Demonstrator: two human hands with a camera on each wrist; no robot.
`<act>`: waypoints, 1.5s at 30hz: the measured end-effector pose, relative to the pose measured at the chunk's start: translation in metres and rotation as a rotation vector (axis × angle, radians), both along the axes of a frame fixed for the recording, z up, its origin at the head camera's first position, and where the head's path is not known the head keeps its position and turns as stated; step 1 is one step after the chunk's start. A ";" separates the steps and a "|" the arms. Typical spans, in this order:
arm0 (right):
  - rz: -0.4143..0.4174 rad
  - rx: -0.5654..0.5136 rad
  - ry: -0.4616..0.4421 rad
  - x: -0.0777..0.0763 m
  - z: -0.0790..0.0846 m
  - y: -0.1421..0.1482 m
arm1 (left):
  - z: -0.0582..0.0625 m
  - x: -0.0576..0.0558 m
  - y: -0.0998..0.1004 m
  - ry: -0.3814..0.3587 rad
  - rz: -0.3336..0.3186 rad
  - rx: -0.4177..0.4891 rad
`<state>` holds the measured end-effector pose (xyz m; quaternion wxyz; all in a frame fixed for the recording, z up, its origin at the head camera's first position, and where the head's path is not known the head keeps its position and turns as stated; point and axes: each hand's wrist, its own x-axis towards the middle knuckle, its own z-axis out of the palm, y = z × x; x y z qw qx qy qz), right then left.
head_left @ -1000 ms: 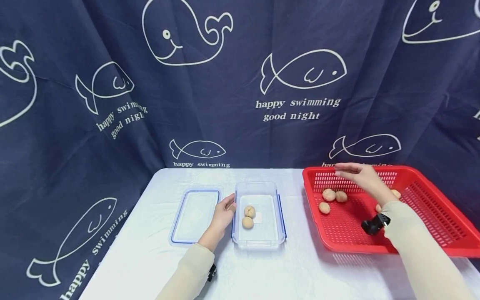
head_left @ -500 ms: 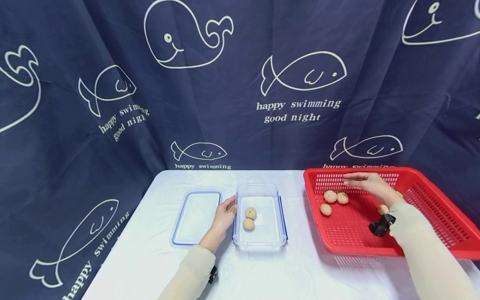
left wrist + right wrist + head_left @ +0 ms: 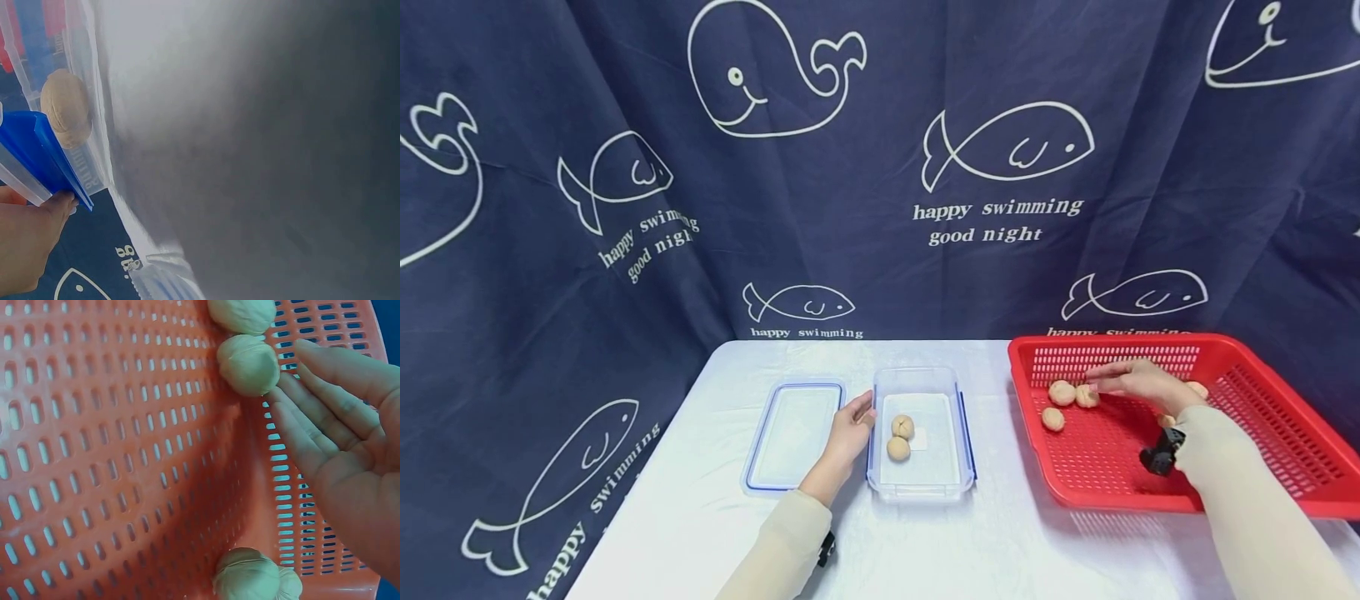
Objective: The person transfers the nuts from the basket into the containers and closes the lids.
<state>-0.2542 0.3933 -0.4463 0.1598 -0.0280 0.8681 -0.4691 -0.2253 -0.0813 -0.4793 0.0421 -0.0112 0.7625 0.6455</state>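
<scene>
Inside the red basket [image 3: 1112,498], my right hand [image 3: 1138,382] reaches toward a walnut [image 3: 249,365] near the back. Its fingers are extended and spread, with the tips right at the walnut's side in the right wrist view. Another walnut [image 3: 1062,392] lies against that one, and a third walnut [image 3: 1053,419] sits closer to the front. My left hand [image 3: 850,429] holds the left side of a clear plastic container [image 3: 955,492], thumb and finger at its blue clip [image 3: 39,147] in the left wrist view. Two walnuts [image 3: 898,437] lie in the container, side by side.
A clear lid with a blue seal [image 3: 793,437] lies flat left of the container. More walnuts [image 3: 250,575] lie along the basket's right part, partly hidden by the right arm. A dark blue curtain [image 3: 880,250] hangs behind the white table [image 3: 970,550].
My right hand has moved slightly right and lowered into the basket toward the walnuts. My left hand stays at the container, and the walnuts keep their places.
</scene>
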 end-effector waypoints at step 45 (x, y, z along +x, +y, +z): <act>0.014 0.119 0.001 0.010 0.011 0.000 | 0.000 0.001 0.000 0.000 -0.007 -0.001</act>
